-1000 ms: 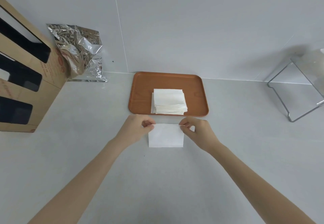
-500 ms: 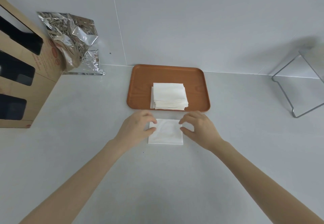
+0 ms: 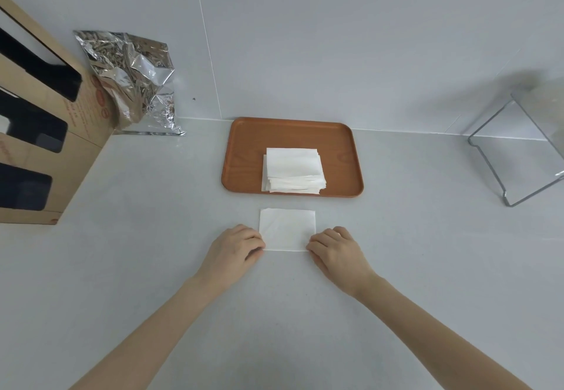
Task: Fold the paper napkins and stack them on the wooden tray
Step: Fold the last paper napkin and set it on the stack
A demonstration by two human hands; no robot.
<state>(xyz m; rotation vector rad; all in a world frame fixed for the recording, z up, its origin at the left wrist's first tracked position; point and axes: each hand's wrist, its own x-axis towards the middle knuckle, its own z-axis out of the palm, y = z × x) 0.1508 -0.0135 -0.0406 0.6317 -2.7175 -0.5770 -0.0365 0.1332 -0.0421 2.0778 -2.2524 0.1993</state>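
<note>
A pale grey counter meets a grey wall. On it: my wooden tray at the back, one folded napkin just in front, a cardboard box and foil bag far left, a clear stand far right.

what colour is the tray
Reddish-brown wood grain, seen in the head view: tray.

One wooden tray carries one stack of folded napkins; how many the stack holds cannot be told. One single napkin, two hands, one foil bag, one cardboard box.
</note>
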